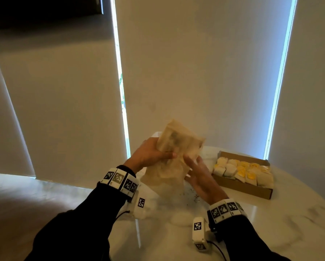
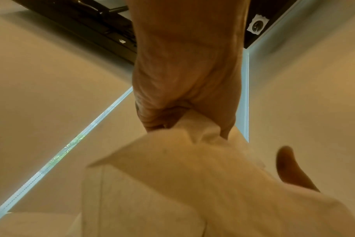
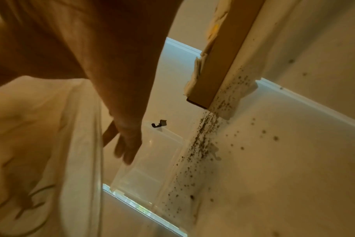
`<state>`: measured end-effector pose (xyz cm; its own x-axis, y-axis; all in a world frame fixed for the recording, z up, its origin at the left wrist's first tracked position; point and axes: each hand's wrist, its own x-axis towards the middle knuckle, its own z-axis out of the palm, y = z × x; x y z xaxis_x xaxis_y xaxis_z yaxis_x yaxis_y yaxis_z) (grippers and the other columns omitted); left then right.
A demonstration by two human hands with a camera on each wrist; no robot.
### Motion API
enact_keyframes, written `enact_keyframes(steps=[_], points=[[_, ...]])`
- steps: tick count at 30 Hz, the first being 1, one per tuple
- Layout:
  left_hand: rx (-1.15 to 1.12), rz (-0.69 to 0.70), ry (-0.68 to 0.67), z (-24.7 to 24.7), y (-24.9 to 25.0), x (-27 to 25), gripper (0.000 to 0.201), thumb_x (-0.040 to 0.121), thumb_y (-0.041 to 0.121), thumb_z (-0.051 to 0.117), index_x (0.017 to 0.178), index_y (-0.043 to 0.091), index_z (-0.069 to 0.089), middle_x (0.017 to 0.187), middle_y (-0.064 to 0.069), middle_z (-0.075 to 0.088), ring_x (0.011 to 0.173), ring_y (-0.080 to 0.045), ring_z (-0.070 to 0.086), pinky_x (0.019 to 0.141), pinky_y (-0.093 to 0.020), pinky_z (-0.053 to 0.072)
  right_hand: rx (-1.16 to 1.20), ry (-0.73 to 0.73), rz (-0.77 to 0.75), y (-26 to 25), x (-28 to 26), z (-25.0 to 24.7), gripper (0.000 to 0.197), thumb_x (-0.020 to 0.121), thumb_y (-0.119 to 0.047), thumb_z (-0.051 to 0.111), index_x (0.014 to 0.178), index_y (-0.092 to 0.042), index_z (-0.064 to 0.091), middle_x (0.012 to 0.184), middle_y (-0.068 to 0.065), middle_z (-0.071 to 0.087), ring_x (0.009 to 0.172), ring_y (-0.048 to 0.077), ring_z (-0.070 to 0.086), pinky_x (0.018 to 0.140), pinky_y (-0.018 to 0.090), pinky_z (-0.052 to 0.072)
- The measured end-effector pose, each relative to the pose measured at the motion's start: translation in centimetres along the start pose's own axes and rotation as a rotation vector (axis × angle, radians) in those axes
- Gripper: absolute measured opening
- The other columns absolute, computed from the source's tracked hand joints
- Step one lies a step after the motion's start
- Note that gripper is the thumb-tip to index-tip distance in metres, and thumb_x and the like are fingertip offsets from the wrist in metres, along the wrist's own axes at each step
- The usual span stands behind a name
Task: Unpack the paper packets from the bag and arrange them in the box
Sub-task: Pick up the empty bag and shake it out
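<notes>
- Two hands hold one crumpled, translucent beige paper bag (image 1: 173, 153) up over the middle of the white marble table (image 1: 282, 223).
- The left hand (image 1: 148, 154) grips its side, fingers curled round the paper.
- The right hand (image 1: 201, 176) lies against it, fingers straight and apart.
- Many white and yellow paper packets (image 1: 242, 171) fill the shallow brown cardboard box (image 1: 242, 188) near the table's far right edge.
- Dark crumbs (image 3: 203, 144) speckle the table beside the box.

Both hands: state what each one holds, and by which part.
The left hand grips the paper bag at its bunched middle. The right hand lies open, fingers straight against the bag's right side, gripping nothing.
</notes>
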<state>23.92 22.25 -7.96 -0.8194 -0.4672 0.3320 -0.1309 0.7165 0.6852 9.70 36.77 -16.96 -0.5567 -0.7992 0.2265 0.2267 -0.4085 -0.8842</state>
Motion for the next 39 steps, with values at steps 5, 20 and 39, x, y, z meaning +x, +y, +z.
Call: enact_keyframes(steps=[5, 20, 39], points=[[-0.164, 0.000, -0.015, -0.3, -1.2, -0.2, 0.043, 0.089, 0.031, 0.085, 0.130, 0.032, 0.071, 0.118, 0.010, 0.075, 0.104, -0.017, 0.075, 0.079, -0.036, 0.065, -0.150, 0.086, 0.003, 0.2, 0.1, 0.2, 0.045, 0.095, -0.022, 0.080, 0.135, -0.029, 0.061, 0.124, 0.005, 0.079, 0.112, 0.027, 0.077, 0.095, 0.054, 0.063], [0.202, 0.339, 0.065, 0.3, -3.9, 0.6, 0.051, 0.089, -0.013, 0.068, 0.068, 0.030, 0.084, 0.122, 0.021, 0.066, 0.111, 0.002, 0.061, 0.101, -0.022, 0.049, 0.209, -0.172, 0.410, 1.1, 0.3, -0.5, 0.073, 0.099, -0.064, 0.060, 0.152, -0.014, 0.054, 0.150, 0.026, 0.059, 0.137, 0.045, 0.057, 0.116, 0.063, 0.041], [-0.033, -0.157, 0.242, 4.4, -2.1, -0.7, 0.028, 0.093, 0.043, 0.076, 0.084, 0.017, 0.067, 0.080, 0.002, 0.069, 0.075, -0.013, 0.066, 0.066, -0.029, 0.056, -0.582, 0.411, -0.332, 1.4, 0.6, 1.3, 0.031, 0.089, -0.014, 0.081, 0.109, -0.029, 0.063, 0.108, -0.005, 0.070, 0.099, 0.014, 0.067, 0.076, 0.026, 0.056]])
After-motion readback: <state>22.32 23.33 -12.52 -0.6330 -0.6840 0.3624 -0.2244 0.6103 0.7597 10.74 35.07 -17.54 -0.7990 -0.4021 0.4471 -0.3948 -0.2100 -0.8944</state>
